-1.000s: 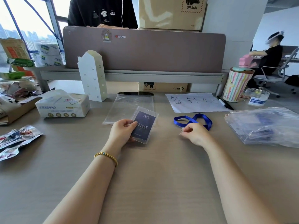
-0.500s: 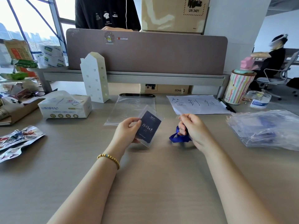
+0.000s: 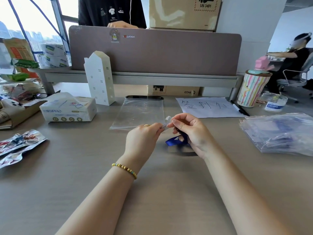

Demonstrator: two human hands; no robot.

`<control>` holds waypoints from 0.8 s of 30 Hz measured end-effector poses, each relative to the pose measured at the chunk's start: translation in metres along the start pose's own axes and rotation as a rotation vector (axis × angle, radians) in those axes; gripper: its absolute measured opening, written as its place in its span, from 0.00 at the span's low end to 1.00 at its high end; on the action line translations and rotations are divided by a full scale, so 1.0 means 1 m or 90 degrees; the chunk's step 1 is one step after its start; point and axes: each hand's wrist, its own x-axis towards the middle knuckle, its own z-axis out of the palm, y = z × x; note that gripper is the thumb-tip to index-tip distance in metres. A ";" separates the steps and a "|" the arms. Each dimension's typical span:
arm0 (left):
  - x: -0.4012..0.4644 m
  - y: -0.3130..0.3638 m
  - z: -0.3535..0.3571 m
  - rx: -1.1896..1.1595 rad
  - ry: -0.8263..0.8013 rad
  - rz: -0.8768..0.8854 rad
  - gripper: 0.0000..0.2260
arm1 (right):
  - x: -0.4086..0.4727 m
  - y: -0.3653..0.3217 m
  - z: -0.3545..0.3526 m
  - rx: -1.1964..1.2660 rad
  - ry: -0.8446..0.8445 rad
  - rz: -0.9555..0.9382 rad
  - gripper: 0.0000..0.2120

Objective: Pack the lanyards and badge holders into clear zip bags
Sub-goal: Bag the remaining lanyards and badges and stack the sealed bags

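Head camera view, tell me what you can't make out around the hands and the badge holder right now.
- Badge holder: seen edge-on between both hands, its card face is hidden.
- Lanyard: mostly covered by the right hand; whether its clip is attached to the holder cannot be told.
- Left hand: its fingertips on the holder are turned away from the camera.
- Pile of zip bags: cut off by the right edge, contents blurred.

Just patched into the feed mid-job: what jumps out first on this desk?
Centre of the desk, the left hand and right hand meet over a clear badge holder, with a blue lanyard hanging from the right hand. Just behind them an empty clear zip bag lies flat. At the far right sits a pile of bags.
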 end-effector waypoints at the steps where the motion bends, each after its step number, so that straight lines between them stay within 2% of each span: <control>1: -0.001 0.001 0.002 -0.014 0.006 -0.003 0.16 | 0.001 0.002 0.000 -0.003 0.021 0.011 0.07; 4: 0.001 0.008 -0.003 -0.129 -0.020 -0.080 0.15 | 0.004 0.006 0.001 -0.014 0.080 0.044 0.06; 8: 0.003 0.015 -0.008 -0.293 -0.045 -0.174 0.16 | 0.005 0.009 0.007 -0.004 0.104 0.070 0.08; 13: 0.008 0.015 -0.005 -0.472 -0.075 -0.284 0.09 | 0.006 0.014 0.011 -0.071 0.111 0.104 0.09; 18: 0.011 0.015 -0.005 -0.598 -0.146 -0.309 0.12 | 0.005 0.013 0.013 -0.121 0.095 0.111 0.12; 22: 0.012 0.013 -0.005 -0.573 -0.118 -0.313 0.11 | 0.006 0.014 0.011 -0.093 0.091 0.116 0.12; 24: 0.012 0.011 -0.005 -0.625 -0.115 -0.332 0.11 | 0.005 0.014 0.011 -0.095 0.084 0.130 0.11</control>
